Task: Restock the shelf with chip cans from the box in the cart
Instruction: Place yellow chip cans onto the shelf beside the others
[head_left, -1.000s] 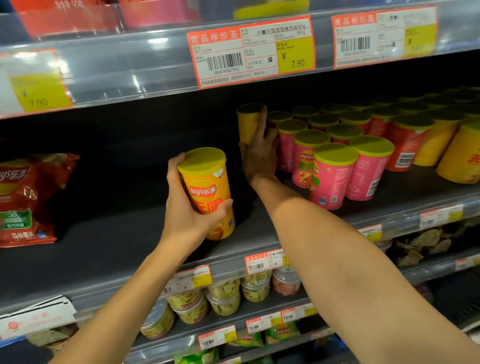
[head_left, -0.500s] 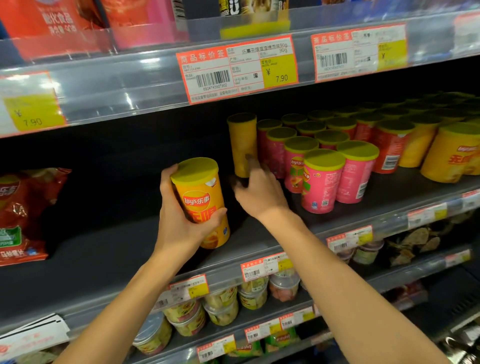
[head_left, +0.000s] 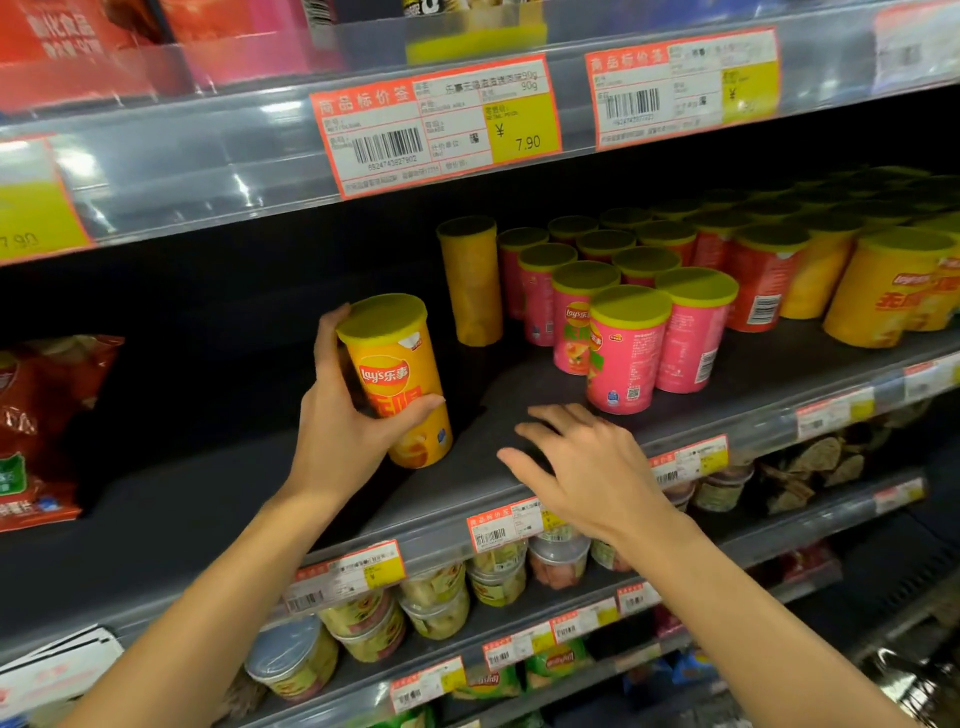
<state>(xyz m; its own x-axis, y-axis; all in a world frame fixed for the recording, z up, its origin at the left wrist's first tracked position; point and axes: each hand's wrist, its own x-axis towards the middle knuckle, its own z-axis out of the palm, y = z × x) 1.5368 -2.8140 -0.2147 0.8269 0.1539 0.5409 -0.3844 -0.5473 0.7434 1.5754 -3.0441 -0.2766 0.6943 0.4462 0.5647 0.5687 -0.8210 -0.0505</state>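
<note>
The left hand (head_left: 345, 421) has its grip clamped on a yellow chip can (head_left: 397, 382), thumb across the front label and fingers wrapped behind. The can stands nearly upright, long axis vertical with a slight lean, its base at or just above the dark shelf (head_left: 218, 499); I cannot tell whether it touches. From this can, the lone yellow can (head_left: 472, 283) already standing deeper on the shelf lies toward 1 o'clock, apart from it, with bare shelf between; the pink cans (head_left: 631, 353) cluster at 3 o'clock. The held can is the left hand's own job: it probably goes in just ahead of that yellow one. The right hand (head_left: 587, 467) hovers at the shelf's front edge, palm down, fingers apart and holding nothing, forearm running back toward 5 o'clock
</note>
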